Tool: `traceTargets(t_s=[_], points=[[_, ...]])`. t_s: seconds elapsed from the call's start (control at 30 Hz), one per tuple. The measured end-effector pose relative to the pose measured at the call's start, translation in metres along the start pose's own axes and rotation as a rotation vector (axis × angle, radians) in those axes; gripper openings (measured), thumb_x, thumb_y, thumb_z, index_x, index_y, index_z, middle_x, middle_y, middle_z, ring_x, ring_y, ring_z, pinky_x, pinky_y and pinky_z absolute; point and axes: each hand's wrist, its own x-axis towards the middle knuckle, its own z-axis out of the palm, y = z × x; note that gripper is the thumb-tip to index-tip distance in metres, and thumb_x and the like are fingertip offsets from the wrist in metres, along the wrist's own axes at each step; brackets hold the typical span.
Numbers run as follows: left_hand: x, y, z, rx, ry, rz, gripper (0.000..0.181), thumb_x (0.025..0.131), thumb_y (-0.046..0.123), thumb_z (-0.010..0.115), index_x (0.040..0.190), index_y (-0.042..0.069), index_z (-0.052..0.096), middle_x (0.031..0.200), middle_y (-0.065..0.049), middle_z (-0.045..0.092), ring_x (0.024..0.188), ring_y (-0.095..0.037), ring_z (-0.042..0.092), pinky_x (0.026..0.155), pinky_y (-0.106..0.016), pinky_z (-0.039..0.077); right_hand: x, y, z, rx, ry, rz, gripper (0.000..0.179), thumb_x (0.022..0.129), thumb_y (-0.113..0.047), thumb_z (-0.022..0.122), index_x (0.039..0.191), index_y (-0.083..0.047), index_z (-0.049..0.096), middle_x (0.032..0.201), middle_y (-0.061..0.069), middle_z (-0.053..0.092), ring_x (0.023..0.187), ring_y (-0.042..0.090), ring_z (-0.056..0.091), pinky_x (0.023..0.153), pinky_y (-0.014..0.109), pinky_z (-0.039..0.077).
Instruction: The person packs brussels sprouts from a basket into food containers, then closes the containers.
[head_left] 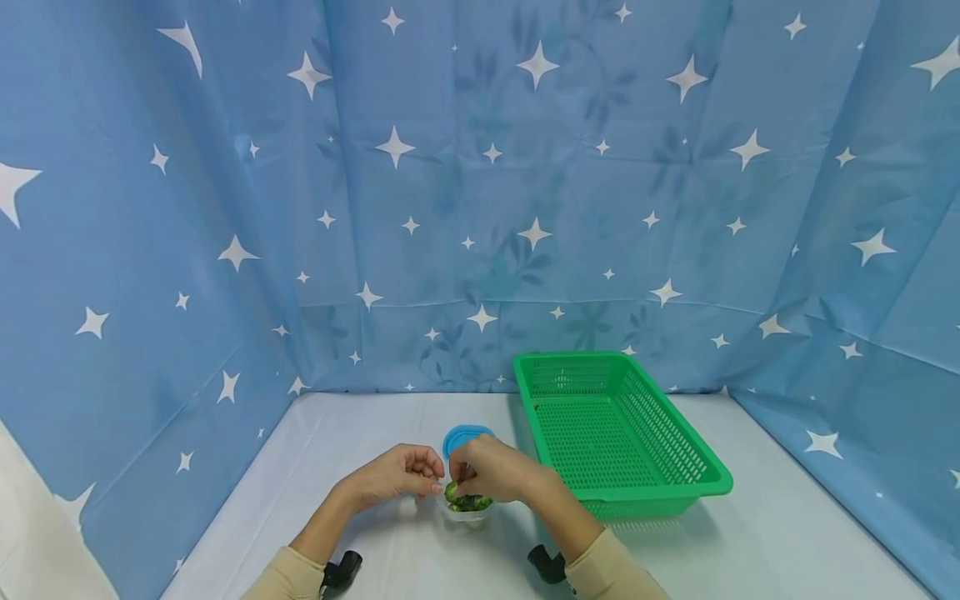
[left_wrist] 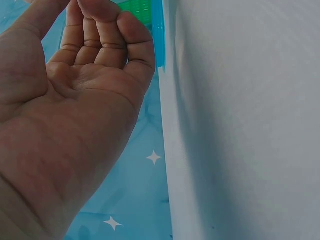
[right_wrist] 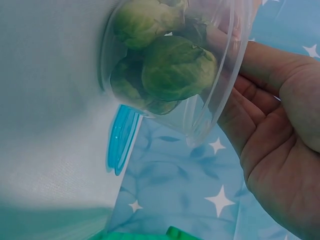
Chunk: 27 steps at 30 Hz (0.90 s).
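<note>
A clear plastic tub stands on the white table, with several green Brussels sprouts inside. My right hand reaches over its rim from the right, thumb and fingers pinching a sprout at the top. The tub's wall partly blurs those fingertips in the right wrist view. On the left side of the tub, my left hand hovers with loosely bent fingers close to the rim. Its palm shows nothing held in the left wrist view. Just behind the tub lies a blue lid.
A large green plastic basket with slotted walls sits to the right of the tub, near my right forearm. Blue curtains with white stars enclose the back and sides of the white table.
</note>
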Motion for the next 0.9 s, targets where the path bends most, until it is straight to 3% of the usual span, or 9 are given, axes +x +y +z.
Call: traceTargets(t_s=[0.9], points=[[-0.0002,0.0003,0.0007,0.004,0.002,0.003,0.039,0.095,0.017,0.078,0.119,-0.009,0.061,0.091,0.000,0.068,0.081,-0.012,0.061,0.073,-0.030,0.054,0.0016,0.0009,0.0032,-0.035,-0.005,0.003,0.008,0.091,-0.012,0.081,0.091,-0.016,0.074,0.085,-0.012,0.069,0.077,-0.005,0.063,0.070,0.013,0.053]])
